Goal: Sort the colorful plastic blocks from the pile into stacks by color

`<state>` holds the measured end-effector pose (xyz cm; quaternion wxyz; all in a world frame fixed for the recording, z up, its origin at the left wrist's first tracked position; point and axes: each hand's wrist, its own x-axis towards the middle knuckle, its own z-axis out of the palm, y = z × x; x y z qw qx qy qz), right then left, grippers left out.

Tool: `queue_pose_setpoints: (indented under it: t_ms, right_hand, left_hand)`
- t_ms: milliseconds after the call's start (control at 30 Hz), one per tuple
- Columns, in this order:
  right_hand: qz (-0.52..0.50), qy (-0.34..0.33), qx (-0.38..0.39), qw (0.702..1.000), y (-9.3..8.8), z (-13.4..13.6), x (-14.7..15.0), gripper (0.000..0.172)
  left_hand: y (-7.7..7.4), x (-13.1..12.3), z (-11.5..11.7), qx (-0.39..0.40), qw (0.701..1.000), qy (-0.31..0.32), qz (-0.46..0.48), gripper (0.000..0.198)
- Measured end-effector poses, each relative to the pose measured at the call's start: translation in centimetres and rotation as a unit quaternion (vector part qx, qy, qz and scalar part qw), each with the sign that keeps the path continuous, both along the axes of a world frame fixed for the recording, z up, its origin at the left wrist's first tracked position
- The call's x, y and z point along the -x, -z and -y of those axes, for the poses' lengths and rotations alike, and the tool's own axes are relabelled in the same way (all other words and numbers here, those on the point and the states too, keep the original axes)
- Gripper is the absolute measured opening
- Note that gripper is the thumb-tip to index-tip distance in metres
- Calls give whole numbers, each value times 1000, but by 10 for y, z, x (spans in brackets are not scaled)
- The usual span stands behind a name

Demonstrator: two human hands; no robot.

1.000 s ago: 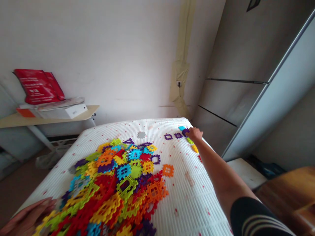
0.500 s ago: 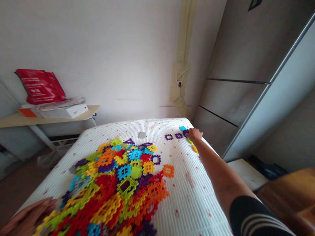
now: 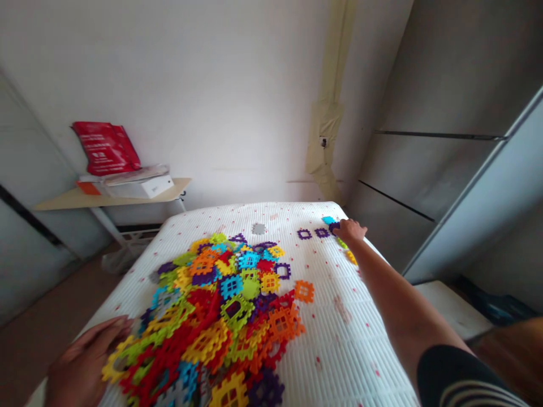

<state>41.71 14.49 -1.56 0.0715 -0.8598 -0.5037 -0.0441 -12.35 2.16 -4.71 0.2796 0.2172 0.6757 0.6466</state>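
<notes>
A large heap of colourful plastic interlocking building tiles spreads over the left and middle of the covered surface. At its near left edge rests my left hand, open, fingers stretched towards the tiles and holding nothing I can see. My right hand reaches to the far right corner, its fingers closed on a dark purple tile that they partly cover. Just left of it lie a purple window tile and a purple frame tile. A blue tile is behind, and green and yellow ones are in front.
The tiles lie on a white quilted cover with red dots. A grey tile sits apart at the back, an orange one right of the heap. A side table with a red bag stands left, a grey cabinet right.
The camera has turned a little left, so the scene shifts right in the picture. My right hand stays at the purple tile and my left hand by the heap.
</notes>
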Motion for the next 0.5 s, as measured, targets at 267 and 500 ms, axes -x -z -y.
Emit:
queue_pose_setpoints:
  t_ms: [267,500]
  right_hand:
    - [1,-185,-88,979,-12,-6,56,37]
    - [-137,-507,-96,845,-13,28,197,22]
  left_hand:
    - [16,14,-1,-20,999,43,27,34]
    - [21,15,0,-32,997,63,0,34]
